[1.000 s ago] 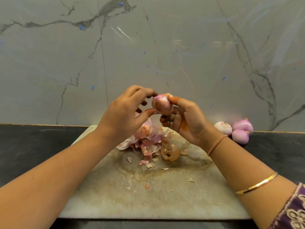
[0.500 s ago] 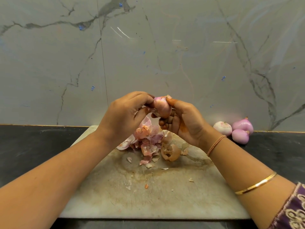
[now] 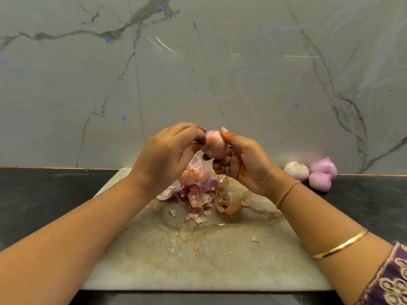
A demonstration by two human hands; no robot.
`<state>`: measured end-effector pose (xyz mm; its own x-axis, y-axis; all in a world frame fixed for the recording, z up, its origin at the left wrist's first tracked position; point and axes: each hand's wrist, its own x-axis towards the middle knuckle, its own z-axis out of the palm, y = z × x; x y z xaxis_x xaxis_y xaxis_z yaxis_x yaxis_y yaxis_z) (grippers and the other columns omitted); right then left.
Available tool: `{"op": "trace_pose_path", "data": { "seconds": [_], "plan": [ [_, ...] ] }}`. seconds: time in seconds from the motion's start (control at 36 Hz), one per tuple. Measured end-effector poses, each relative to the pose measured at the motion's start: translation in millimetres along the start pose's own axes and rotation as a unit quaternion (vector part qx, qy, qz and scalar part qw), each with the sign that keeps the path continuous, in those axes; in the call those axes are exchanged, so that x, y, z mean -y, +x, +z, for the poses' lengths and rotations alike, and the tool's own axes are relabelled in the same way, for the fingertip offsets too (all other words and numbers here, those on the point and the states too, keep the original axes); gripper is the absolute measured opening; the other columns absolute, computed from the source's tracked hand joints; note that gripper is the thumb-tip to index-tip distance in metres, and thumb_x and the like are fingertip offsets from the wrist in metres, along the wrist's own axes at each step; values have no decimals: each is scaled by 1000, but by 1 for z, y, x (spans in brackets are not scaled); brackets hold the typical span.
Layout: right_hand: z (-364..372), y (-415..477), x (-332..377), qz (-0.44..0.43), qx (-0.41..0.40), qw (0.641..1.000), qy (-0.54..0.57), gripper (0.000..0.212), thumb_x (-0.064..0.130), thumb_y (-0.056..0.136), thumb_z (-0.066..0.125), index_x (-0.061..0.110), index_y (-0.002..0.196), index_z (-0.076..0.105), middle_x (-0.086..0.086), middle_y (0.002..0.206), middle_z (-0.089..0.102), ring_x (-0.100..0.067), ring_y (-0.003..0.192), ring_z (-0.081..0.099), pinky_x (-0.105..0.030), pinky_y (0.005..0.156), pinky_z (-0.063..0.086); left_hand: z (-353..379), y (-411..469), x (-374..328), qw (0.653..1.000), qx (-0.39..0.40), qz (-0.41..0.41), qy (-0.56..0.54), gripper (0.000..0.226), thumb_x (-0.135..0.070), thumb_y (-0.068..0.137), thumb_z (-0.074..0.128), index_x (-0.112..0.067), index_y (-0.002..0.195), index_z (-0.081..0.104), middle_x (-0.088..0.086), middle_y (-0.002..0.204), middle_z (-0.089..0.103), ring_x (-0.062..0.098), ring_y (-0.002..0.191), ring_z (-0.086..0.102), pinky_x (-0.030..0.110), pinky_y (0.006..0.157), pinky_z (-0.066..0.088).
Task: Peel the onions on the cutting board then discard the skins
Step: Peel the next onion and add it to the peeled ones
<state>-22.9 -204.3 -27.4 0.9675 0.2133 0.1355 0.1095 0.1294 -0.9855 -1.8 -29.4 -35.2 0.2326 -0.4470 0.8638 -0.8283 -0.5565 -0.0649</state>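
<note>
Onion (image 3: 217, 146) is clamped in the curled right hand (image 3: 244, 164); its skin is pinched by the left hand (image 3: 169, 155). Skin is best pulled downward in strips and dropped onto the skins pile (image 3: 198, 186).

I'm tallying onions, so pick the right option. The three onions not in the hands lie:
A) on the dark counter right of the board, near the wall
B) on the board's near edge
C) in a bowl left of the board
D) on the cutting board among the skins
A: the three onions sit clustered on the dark counter right of the cutting board, near the wall; the board holds skins.
</note>
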Motion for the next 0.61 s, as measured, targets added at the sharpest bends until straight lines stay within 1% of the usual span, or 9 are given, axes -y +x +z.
{"op": "trace_pose_path", "data": {
  "seconds": [0.06, 0.14, 0.17, 0.25, 0.33, 0.39, 0.47, 0.53, 0.61],
  "plan": [
    [0, 0, 0, -1, 2, 1000, -1, 46, 40, 102, 37, 2, 115, 59, -15, 89, 64, -13, 57, 55, -23, 57, 47, 1, 0, 0, 1000, 0, -1, -8, 24, -19, 90, 51, -4, 102, 64, 9, 99, 68, 26, 85, 66, 43, 66, 57],
    [0, 0, 0, -5, 3, 1000, -7, 45, 40, 102, 36, 5, 114, 60, -15, 89, 64, -14, 58, 55, -23, 57, 47, 2, 0, 1, 1000, 12, -2, -11, 27, -23, 91, 48, -17, 116, 55, 7, 104, 65, 24, 87, 64, 41, 66, 57],
    [-1, 0, 0, -5, 3, 1000, -9, 45, 41, 102, 36, 5, 114, 61, -16, 90, 64, -14, 59, 55, -23, 58, 48, 2, 0, 2, 1000, 16, -3, -5, 29, -25, 91, 47, -20, 119, 54, 7, 106, 64, 24, 87, 63, 41, 65, 57],
    [-1, 0, -1, -1, 4, 1000, -14, 46, 42, 102, 35, 6, 115, 61, -17, 90, 64, -14, 60, 55, -23, 57, 48, 3, -1, 3, 1000, 13, 0, 7, 28, -25, 91, 46, -18, 116, 57, 8, 105, 65, 26, 87, 63, 42, 63, 57],
    [-1, 0, -1, -3, 8, 1000, -8, 45, 42, 102, 34, 7, 111, 62, -16, 87, 64, -15, 60, 54, -23, 57, 48, 4, -1, 3, 1000, 8, 12, 14, 19, -22, 91, 47, -20, 109, 53, 8, 104, 65, 27, 87, 63, 43, 64, 57],
    [-1, 0, -1, -7, 7, 1000, -12, 45, 42, 102, 34, 6, 111, 61, -15, 86, 64, -15, 59, 54, -23, 56, 48, 4, -1, 3, 1000, 10, 7, 9, 18, -23, 91, 47, -20, 108, 51, 7, 103, 65, 27, 86, 63, 42, 64, 56],
    [-1, 1, -2, -16, -6, 999, -36, 46, 41, 102, 36, 3, 118, 57, -14, 86, 63, -15, 59, 55, -24, 56, 48, 5, 0, 3, 999, 28, -18, -7, 26, -27, 90, 45, -24, 115, 49, 3, 105, 62, 23, 88, 61, 42, 66, 55],
    [0, 1, -3, -23, -16, 998, -61, 44, 40, 102, 38, 3, 117, 56, -14, 87, 63, -16, 60, 56, -24, 57, 48, 7, -1, 3, 999, 44, -25, 3, 31, -25, 90, 46, -27, 121, 49, 4, 107, 60, 22, 90, 58, 41, 65, 55],
    [0, 2, -3, -22, -20, 997, -69, 44, 40, 102, 38, 3, 119, 56, -14, 88, 63, -16, 62, 56, -25, 58, 48, 7, -2, 3, 998, 51, -31, 1, 30, -24, 89, 43, -29, 118, 48, 4, 107, 60, 23, 89, 58, 39, 64, 54]
  ]
}}
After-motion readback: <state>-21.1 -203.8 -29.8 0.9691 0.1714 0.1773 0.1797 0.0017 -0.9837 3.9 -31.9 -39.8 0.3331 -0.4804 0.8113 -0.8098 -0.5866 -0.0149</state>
